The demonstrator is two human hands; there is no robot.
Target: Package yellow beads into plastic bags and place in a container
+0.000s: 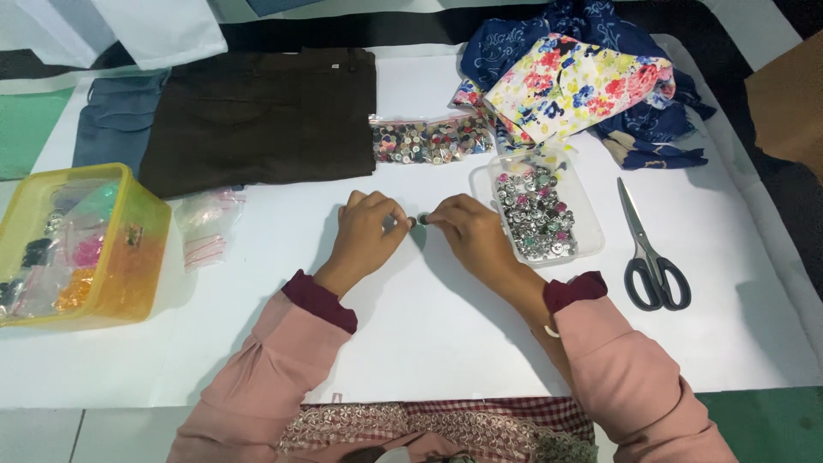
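- both hands pinch shut on one small dark button [417,220], the left hand [367,230] from one side and the right hand [470,233] from the other, fingertips meeting just above the white table [429,343]; whether the left fingers also hold a second small piece is too small to tell.
- the button sits between the two hands, near the clear tub of metallic buttons [538,214] at the right hand's side.
- so slight a pinch could let the button slip; on the smooth surface it would likely roll off toward the bag of mixed buttons [429,139] or the brown folded garment [261,116].
- the right wrist lies close to the open tub; a sideways nudge could tip or scatter its contents.
- the scissors [651,253] lie well apart to the right, the yellow box [129,249] well apart to the left, so neither looks at risk.
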